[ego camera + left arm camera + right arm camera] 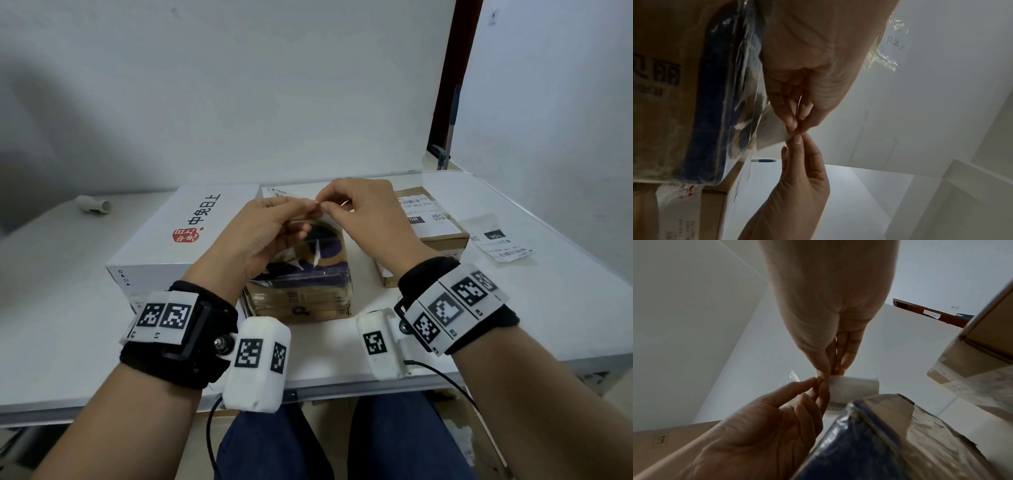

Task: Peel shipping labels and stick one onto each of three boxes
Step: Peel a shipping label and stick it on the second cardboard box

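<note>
Head view: both hands are raised together above the middle of a white bench (513, 308), fingertips meeting on one corner of a shipping label (854, 386). Left hand (263, 233): thumb and forefinger pinch the corner, the other fingers loosely curled below. Right hand (363, 212): thumb and forefinger pinch the same corner from the opposite side, the nails of the two hands almost touching.

Right wrist view: the label hangs as a white sheet from the pinch, its free part bowed outward, above the blue-printed box (305, 277). Whether the label has begun to separate from its backing at the corner cannot be told.

Three boxes stand on the bench. The blue-printed box, brown cardboard wrapped in clear film, sits nearest the person, directly under the hands. A large white box (178, 236) with red and black printing lies to its left, just beside it. A brown cardboard box (431, 222) lies to the right, partly behind the right hand, and bears a printed label on its top face. A second loose label (496, 238) lies flat on the bench right of the brown box, near but apart from it. A further strip of printed paper (279, 192) shows behind the hands, mostly hidden.

A small white tube (94, 204) lies at the far left of the bench, well apart from the boxes. Each wrist carries a black strap with white marker-coded blocks.
</note>
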{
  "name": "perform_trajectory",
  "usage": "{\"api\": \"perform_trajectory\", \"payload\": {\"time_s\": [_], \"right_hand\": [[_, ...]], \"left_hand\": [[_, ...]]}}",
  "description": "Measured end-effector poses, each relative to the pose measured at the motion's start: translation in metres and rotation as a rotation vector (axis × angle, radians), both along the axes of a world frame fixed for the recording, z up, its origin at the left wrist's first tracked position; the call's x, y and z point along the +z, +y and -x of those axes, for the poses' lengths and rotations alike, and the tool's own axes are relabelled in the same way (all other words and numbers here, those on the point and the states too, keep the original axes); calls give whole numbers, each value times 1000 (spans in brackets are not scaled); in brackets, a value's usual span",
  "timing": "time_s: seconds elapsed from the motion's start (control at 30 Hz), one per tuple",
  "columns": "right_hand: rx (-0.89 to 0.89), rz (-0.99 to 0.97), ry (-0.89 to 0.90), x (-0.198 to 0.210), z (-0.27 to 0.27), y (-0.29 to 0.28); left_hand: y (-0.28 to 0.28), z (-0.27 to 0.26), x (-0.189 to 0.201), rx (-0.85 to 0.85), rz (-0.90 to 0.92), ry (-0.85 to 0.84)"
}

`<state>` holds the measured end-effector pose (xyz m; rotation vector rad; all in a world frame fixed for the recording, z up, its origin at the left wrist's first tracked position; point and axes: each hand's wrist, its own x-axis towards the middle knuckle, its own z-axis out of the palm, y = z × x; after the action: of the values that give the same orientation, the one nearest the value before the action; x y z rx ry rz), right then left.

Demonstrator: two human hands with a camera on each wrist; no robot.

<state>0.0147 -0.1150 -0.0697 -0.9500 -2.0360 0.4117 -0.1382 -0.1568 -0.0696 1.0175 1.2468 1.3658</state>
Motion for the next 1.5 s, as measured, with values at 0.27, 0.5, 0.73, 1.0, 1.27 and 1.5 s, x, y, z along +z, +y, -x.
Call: {"api": "perform_trajectory", "payload": {"time_s": [0.27, 0.5, 0.73, 1.0, 1.27, 1.5], "right_hand": [[42, 157, 124, -2, 0, 2], [76, 238, 129, 0, -4, 3], [130, 710, 390, -8, -15, 16], [196, 655, 647, -4, -12, 12], [61, 454, 565, -9, -4, 12], [59, 450, 568, -14, -5, 14]], "left_hand": [[-2, 5, -2, -30, -15, 132], [-5, 7, 5, -56, -13, 156], [-3, 10, 11, 23, -32, -143], [2, 8, 3, 23, -22, -21], [-3, -9, -10, -110, -19, 136], [-3, -15, -6, -55, -48, 93]]}}
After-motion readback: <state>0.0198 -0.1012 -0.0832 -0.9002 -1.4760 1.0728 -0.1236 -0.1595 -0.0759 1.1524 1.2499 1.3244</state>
